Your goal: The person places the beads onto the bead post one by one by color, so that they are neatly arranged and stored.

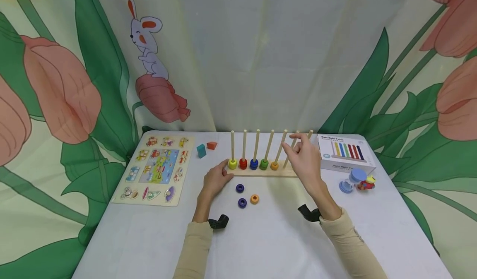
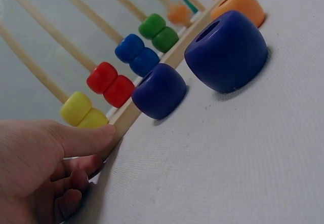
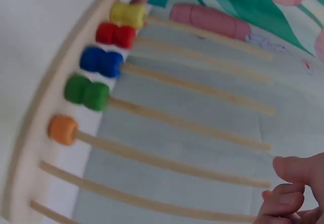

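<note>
A wooden peg stand (image 1: 242, 172) bears several upright dowels. Yellow beads (image 2: 76, 108), red beads (image 2: 110, 84), blue beads (image 2: 136, 54) and green beads (image 2: 158, 32) sit in stacks of two. One orange bead (image 3: 63, 130) is at the foot of another dowel; the dowels to its right hold none. My left hand (image 1: 217, 178) grips the stand's left end, thumb on its front edge. Near the tops of the right-hand dowels is my right hand (image 1: 304, 159), thumb and forefinger apart, no bead seen between them. Two dark purple beads (image 1: 242, 203) and an orange bead (image 1: 254, 199) lie in front.
A picture puzzle board (image 1: 186, 167) lies at left, with a teal block (image 1: 201, 150) and an orange-red block (image 1: 211, 145) beside it. At right stand a white toy box (image 1: 346, 152), a light-blue object (image 1: 357, 175) and a small red-yellow toy (image 1: 367, 183). A printed curtain (image 1: 238, 63) hangs behind.
</note>
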### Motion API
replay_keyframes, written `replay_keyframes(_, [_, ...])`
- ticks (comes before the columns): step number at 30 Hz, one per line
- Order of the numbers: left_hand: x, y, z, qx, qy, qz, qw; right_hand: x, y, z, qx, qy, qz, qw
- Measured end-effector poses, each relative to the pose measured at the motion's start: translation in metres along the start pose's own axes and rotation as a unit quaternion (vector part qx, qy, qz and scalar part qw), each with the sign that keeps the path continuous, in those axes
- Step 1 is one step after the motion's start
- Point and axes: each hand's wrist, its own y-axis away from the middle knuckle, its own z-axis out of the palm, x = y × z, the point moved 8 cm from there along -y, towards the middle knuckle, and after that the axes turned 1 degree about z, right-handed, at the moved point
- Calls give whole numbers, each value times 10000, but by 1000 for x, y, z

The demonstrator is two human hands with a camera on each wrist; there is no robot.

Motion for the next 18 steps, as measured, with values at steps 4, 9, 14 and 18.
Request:
replay_keyframes(4, [-1,1,-1,19,-30,35,10000,8,26,29,-665,-140,119,9976])
replay_keyframes(9, [-2,1,-4,64,-8,36,10000,16,64,89,-2451,-87,456,9684])
replay_keyframes(14, [-3,0,-2,44,15,32,10000,27,101,130,-3724,112,574,9262])
replay_keyframes(18, [-3,-2,1,17,-17,28,10000,34,116,140,-3939,201,604,9170])
